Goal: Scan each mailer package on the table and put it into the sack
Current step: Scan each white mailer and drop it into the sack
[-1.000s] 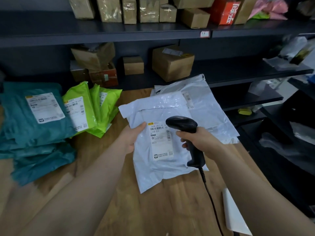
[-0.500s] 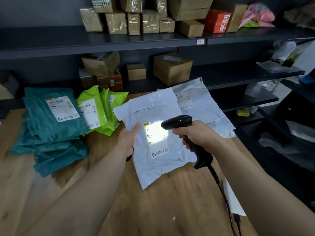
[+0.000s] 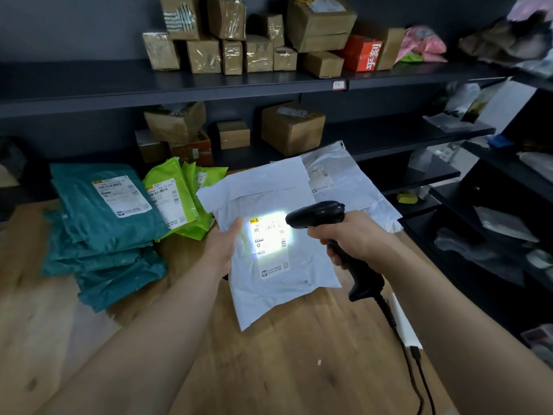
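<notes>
1. Supporting all items, the worktop (image 3: 284, 369) carries a teal mailer stack (image 3: 104, 235) at its left.
2. The white mailer (image 3: 269, 295) is held over the worktop centre, its label (image 3: 270, 235) lit.
3. Just beside that stack lie green mailers (image 3: 179, 199).
4. The scanner (image 3: 323, 214) points at the label.
5. The left hand (image 3: 223, 247) grip pinches the white mailer's left edge; the right hand (image 3: 353, 241) grip is clamped round the scanner handle.

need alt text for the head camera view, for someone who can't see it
A person's right hand aims a black handheld scanner, its light on the label of a white mailer that the left hand holds at a wooden table. Teal mailers and green mailers lie to the left, shelves of boxes behind.
</notes>
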`<action>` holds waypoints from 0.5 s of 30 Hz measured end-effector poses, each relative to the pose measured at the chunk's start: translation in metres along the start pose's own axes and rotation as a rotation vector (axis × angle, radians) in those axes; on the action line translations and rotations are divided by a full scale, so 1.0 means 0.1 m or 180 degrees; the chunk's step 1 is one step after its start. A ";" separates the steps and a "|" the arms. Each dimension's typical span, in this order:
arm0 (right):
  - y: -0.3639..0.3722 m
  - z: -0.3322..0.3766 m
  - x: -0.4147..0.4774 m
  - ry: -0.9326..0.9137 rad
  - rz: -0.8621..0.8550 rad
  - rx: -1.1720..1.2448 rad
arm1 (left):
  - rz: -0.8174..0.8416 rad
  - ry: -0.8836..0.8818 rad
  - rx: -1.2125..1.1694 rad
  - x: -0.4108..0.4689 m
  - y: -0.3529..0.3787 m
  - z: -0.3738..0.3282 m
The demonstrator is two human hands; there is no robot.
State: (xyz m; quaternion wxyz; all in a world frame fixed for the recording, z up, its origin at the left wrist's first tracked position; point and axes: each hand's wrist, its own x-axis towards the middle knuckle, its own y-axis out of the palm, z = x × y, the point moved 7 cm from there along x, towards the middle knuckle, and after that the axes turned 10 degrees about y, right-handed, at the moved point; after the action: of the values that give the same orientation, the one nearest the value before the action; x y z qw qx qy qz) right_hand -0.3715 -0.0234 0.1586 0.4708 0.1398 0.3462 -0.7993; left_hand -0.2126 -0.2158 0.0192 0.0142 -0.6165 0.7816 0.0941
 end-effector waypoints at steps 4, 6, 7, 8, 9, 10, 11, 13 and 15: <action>0.12 -0.01 -0.20 0.0016 -0.0097 -0.0001 | -0.0005 0.0012 -0.0019 -0.10 -0.09 -0.09; 0.17 -0.01 -0.28 0.0010 -0.0138 0.0028 | 0.0035 -0.0041 -0.0032 -0.15 -0.15 -0.11; 0.20 -0.01 -0.32 0.0000 -0.0157 0.0050 | 0.0049 -0.0069 0.0009 -0.18 -0.18 -0.12; 0.22 0.00 -0.35 -0.0010 -0.0181 0.0071 | 0.0049 -0.0103 0.0034 -0.20 -0.22 -0.11; 0.24 0.00 -0.39 -0.0019 -0.0205 0.0089 | 0.0066 -0.0132 -0.0008 -0.22 -0.25 -0.10; 0.26 0.00 -0.42 -0.0028 -0.0223 0.0102 | 0.0076 -0.0146 -0.0087 -0.24 -0.28 -0.11; 0.27 0.00 -0.45 -0.0039 -0.0228 0.0106 | 0.0101 -0.0154 -0.0129 -0.28 -0.30 -0.13; 0.30 -0.01 -0.53 -0.0066 -0.0195 0.0084 | 0.0110 -0.0159 -0.0088 -0.35 -0.35 -0.14; 0.32 -0.02 -0.60 -0.0103 -0.0134 0.0082 | 0.0040 -0.0163 -0.0114 -0.42 -0.41 -0.15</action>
State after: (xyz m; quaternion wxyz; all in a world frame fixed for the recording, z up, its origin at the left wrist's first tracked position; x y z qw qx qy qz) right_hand -0.3134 0.0074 0.1769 0.4576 0.1256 0.3311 -0.8156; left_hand -0.1611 -0.1874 0.0343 0.0225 -0.6091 0.7831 0.1239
